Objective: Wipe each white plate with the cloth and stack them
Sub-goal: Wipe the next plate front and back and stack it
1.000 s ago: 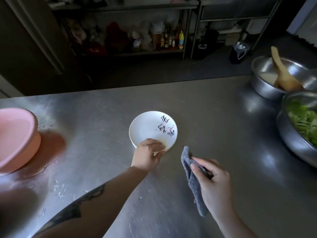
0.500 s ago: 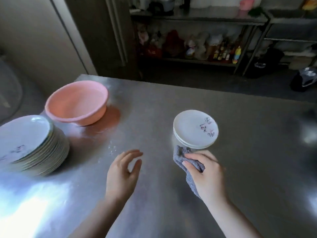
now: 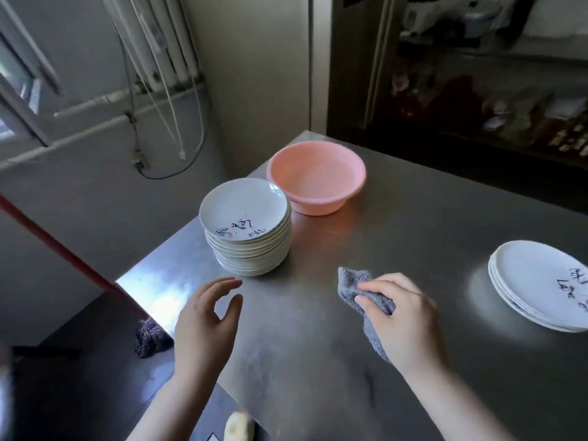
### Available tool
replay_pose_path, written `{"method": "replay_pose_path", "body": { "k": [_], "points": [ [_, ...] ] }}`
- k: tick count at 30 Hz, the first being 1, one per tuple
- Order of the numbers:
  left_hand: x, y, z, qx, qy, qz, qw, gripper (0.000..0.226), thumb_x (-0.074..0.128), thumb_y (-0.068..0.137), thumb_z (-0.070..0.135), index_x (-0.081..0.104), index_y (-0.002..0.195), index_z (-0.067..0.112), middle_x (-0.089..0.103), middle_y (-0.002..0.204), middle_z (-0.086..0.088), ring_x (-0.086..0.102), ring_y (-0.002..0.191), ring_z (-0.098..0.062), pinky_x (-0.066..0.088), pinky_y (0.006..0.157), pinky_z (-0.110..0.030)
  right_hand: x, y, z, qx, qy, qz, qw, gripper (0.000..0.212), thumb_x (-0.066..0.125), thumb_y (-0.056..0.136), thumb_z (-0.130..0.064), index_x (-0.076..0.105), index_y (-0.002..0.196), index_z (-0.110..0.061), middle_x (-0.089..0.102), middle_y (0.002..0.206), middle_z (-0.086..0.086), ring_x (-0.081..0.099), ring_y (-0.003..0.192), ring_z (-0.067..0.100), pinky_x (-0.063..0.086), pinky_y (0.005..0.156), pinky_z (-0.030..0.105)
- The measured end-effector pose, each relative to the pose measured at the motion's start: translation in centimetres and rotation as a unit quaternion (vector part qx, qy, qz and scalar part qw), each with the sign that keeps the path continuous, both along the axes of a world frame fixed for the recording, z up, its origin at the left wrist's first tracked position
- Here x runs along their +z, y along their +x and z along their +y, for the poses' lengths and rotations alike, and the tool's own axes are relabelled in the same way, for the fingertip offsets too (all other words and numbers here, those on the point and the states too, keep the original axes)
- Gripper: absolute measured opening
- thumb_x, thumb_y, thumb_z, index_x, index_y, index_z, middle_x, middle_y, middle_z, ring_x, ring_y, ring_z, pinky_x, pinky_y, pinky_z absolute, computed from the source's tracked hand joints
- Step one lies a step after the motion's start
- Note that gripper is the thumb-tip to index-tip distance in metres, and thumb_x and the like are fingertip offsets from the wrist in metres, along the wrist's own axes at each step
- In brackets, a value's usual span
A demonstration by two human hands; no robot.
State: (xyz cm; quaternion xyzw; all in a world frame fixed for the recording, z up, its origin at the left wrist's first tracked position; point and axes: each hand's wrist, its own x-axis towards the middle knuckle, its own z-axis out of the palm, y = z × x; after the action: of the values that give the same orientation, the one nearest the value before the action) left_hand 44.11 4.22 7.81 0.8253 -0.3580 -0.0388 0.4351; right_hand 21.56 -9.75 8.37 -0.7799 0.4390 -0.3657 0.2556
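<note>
Left hand (image 3: 206, 326), fingers loosely spread and empty, reaches toward the tall plate stack (image 3: 249, 230), probably the unwiped supply. Right hand (image 3: 404, 323) clutches the grey cloth (image 3: 353, 284), ready for wiping. Short plate stack (image 3: 537, 281) sits far right, likely finished ones.

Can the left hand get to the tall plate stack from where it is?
Probably yes. The left hand is open, holds nothing, and sits just short of the tall plate stack, with only bare steel table between them.
</note>
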Motion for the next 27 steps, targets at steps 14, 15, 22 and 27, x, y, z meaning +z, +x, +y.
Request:
{"method": "replay_pose_path", "body": {
  "k": [14, 15, 22, 27],
  "points": [
    [1.7, 18.4, -7.2, -0.102, 0.039, 0.076, 0.991, 0.018, 0.065, 0.085, 0.052, 0.058, 0.094, 0.038, 0.061, 0.091, 0.023, 0.059, 0.080, 0.005, 0.050, 0.063, -0.029, 2.2, 18.3, 2.0, -0.150, -0.010, 0.001, 0.989, 0.015, 0.080, 0.073, -0.007, 0.076, 0.082, -0.018, 0.064, 0.083, -0.010, 0.061, 0.074, 0.009, 0.045, 0.070, 0.020],
    [1.7, 18.7, -7.6, -0.105, 0.045, 0.084, 0.990, 0.020, 0.066, 0.084, 0.051, 0.058, 0.093, 0.036, 0.061, 0.091, 0.023, 0.059, 0.079, 0.004, 0.050, 0.063, -0.031, 2.4, 18.7, 2.2, -0.157, -0.010, -0.001, 0.988, 0.014, 0.080, 0.073, -0.007, 0.076, 0.082, -0.017, 0.064, 0.083, -0.010, 0.060, 0.075, 0.008, 0.045, 0.069, 0.018],
    [1.0, 20.4, -9.6, -0.103, 0.097, 0.114, 0.983, 0.032, 0.071, 0.080, 0.049, 0.048, 0.093, 0.031, 0.058, 0.083, 0.012, 0.057, 0.076, -0.001, 0.046, 0.061, -0.032, 3.5, 20.1, 2.2, -0.186, -0.005, -0.024, 0.982, 0.013, 0.080, 0.073, -0.007, 0.076, 0.080, -0.018, 0.064, 0.084, -0.011, 0.061, 0.077, 0.007, 0.044, 0.070, 0.014],
    [0.8, 21.1, -10.2, -0.100, 0.140, 0.156, 0.973, 0.032, 0.071, 0.079, 0.047, 0.051, 0.081, 0.023, 0.059, 0.073, 0.006, 0.058, 0.067, -0.014, 0.041, 0.055, -0.031, 3.5, 20.7, 2.8, -0.202, 0.002, -0.026, 0.979, 0.012, 0.079, 0.074, -0.011, 0.075, 0.081, -0.021, 0.065, 0.086, -0.014, 0.062, 0.078, 0.006, 0.045, 0.069, 0.015]
  ]
}}
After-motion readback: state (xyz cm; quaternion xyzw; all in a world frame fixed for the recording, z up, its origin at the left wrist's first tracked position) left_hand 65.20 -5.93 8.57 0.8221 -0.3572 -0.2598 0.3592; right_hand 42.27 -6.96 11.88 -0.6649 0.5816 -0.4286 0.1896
